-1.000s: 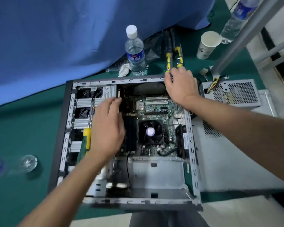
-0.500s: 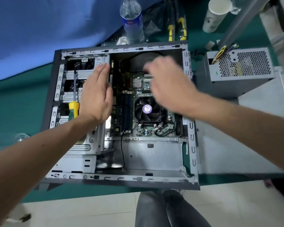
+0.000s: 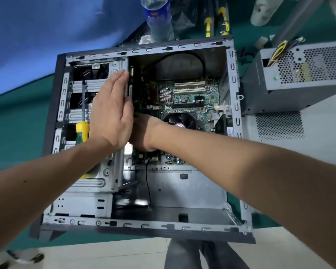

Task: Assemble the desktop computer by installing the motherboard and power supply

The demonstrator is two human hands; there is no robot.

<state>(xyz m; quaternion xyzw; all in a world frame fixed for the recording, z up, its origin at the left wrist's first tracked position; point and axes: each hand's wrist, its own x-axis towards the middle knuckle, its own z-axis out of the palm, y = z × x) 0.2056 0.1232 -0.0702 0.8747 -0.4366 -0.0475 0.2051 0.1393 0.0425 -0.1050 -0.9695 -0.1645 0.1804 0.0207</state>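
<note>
The open grey computer case (image 3: 234, 78) lies on its side on the green table. The green motherboard (image 3: 188, 98) with its black CPU fan (image 3: 182, 119) sits inside it. My left hand (image 3: 113, 111) is flat with straight fingers, pressed along the edge of the metal drive cage (image 3: 89, 183). My right hand (image 3: 142, 133) reaches down into the case beside the motherboard's left side, mostly hidden behind my left hand, so its fingers do not show. The grey power supply (image 3: 291, 74) with yellow wires stands outside the case at the right.
A yellow and green screwdriver (image 3: 81, 131) lies on the drive cage. A water bottle (image 3: 159, 18), two yellow-handled tools (image 3: 208, 26) and a paper cup (image 3: 264, 10) stand behind the case. The case's side panel (image 3: 291, 152) lies under the power supply. A blue cloth covers the back left.
My right hand left the case's far rim, swept across the motherboard and dropped in beside my left hand. The left hand shifted onto the drive cage edge. The view tilted closer.
</note>
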